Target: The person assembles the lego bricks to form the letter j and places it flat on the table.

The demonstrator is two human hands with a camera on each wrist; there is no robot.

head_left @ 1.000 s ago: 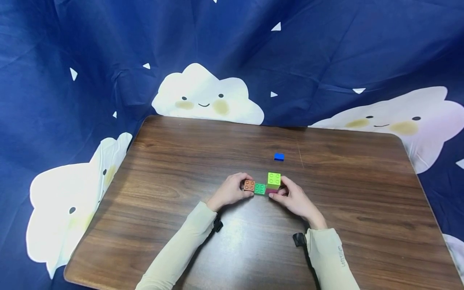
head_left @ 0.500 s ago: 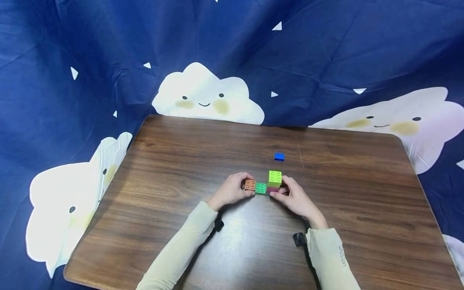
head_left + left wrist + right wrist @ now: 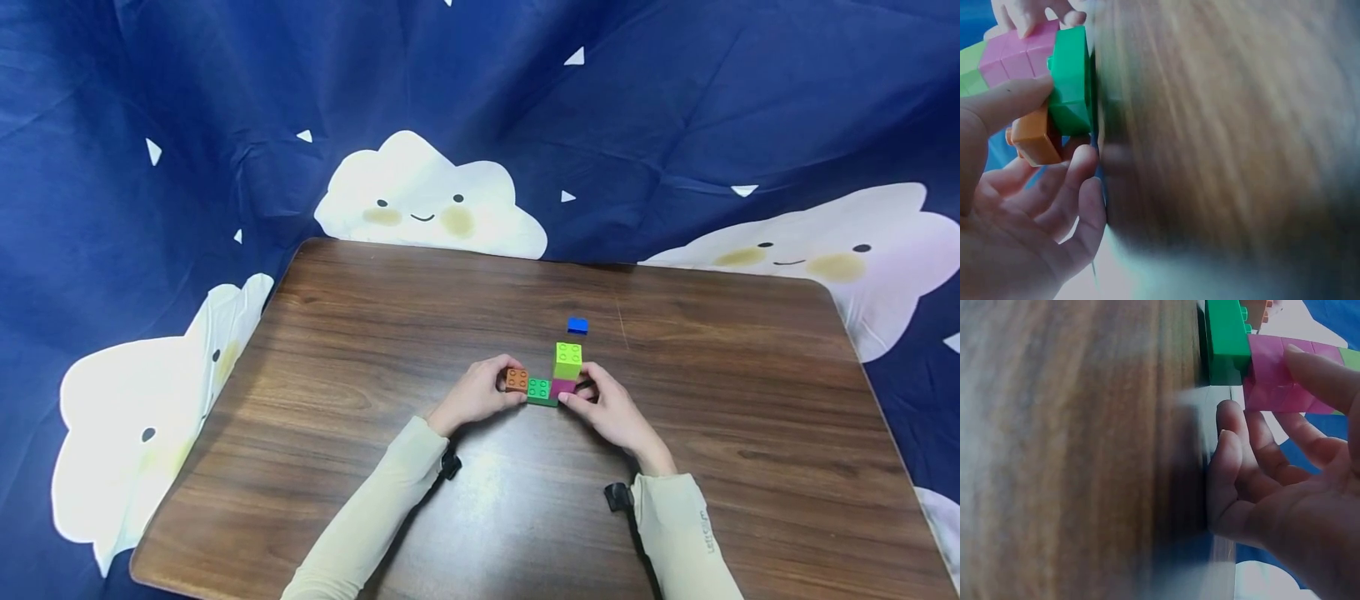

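Observation:
A green toy brick (image 3: 539, 390) lies low over the wooden table, an orange brick (image 3: 517, 380) on its left end, overhanging it. My left hand (image 3: 480, 394) grips the orange brick, thumb at the front and fingers behind; in the left wrist view the thumb tip reaches the green brick (image 3: 1071, 75). On the green brick's right end stands a column of pink bricks (image 3: 1266, 369) topped by lime green (image 3: 567, 360). My right hand (image 3: 611, 410) pinches the pink part between thumb and fingers, its lower fingers curled near the tabletop.
Behind the column, a small blue brick (image 3: 577, 326) lies on the brown wooden table (image 3: 360, 333). A dark blue curtain (image 3: 480, 75) with white clouds hangs along the table's back and sides. Dark wrist cameras sit below both hands.
The pink and lime column has risen slightly in my right hand, and more of the green brick's front now shows beneath it. My left hand stays nearly still on the orange brick.

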